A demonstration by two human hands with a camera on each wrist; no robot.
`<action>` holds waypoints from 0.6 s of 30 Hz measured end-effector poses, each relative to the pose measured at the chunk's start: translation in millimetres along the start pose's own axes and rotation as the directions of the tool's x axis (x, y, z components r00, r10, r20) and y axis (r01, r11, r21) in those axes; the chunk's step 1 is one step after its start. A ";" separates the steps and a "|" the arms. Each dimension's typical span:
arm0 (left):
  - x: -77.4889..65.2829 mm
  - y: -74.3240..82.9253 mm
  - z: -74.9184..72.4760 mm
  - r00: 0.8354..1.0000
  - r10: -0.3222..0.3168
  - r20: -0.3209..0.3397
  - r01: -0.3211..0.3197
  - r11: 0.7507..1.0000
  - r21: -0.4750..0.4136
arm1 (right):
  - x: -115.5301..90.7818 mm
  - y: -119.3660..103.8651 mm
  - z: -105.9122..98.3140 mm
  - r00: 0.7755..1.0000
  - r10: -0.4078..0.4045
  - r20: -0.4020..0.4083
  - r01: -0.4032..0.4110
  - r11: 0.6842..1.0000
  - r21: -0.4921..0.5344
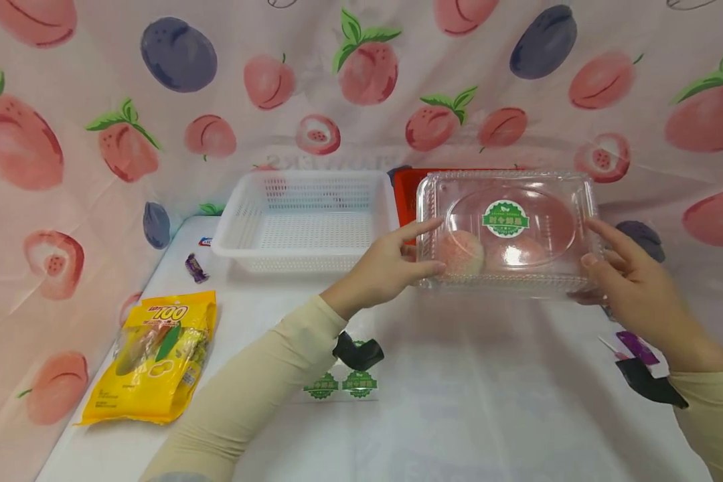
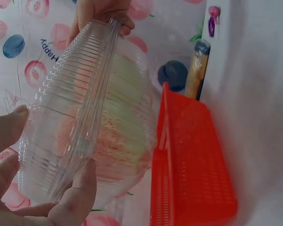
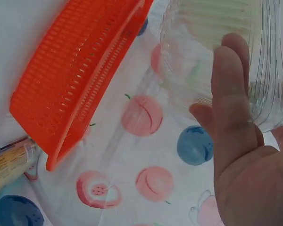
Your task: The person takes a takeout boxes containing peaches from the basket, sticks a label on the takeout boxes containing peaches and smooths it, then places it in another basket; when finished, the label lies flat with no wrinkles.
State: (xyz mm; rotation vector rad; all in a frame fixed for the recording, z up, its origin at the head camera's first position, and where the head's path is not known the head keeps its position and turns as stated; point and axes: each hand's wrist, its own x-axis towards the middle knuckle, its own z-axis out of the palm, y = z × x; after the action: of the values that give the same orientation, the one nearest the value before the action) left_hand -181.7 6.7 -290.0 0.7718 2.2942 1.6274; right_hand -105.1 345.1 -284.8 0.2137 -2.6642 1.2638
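A clear plastic clamshell fruit box [image 1: 554,258], closed, is held up over the table with its lid facing me. On the lid sits a round green sticker [image 1: 505,219]. Inside show pinkish, pale-green peaches [image 1: 465,253], also visible through the ribbed side in the left wrist view. My left hand [image 1: 385,268] grips the box's left end, thumb at the lower edge. At the opposite end my right hand [image 1: 638,288] holds it, with fingers along the side. A red basket [image 1: 405,201] stands behind, partly hidden by the box.
A white basket [image 1: 304,261] stands at the back left. Nearer lie a yellow candy bag [image 1: 150,361], a purple wrapped candy [image 1: 195,268] and a sheet of green stickers [image 1: 340,385], partly covered by my left wrist. A purple wrapper [image 1: 637,348] lies by my right wrist.
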 end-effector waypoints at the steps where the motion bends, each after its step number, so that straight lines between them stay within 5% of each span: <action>1: 5.1 1.6 -2.2 1.000 0.002 0.000 -0.002 1.000 -0.003 | 5.4 -2.0 -1.2 1.000 0.021 -0.012 -0.021 1.000 -0.004; 10: 52.4 9.2 -11.9 0.996 0.050 -0.067 -0.051 0.998 -0.023 | 46.6 -6.2 -6.2 0.977 0.102 -0.187 -0.110 0.993 -0.034; 18: 67.5 4.1 -12.6 0.996 0.018 -0.091 -0.025 0.997 -0.072 | 74.6 -3.3 -5.9 0.970 0.140 -0.199 -0.133 0.990 0.051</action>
State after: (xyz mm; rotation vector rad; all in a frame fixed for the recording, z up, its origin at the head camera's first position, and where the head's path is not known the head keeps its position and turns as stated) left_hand -242.8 33.7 -273.8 0.7227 2.2789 1.7795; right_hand -176.3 343.9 -261.7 -0.0912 -2.5192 1.2995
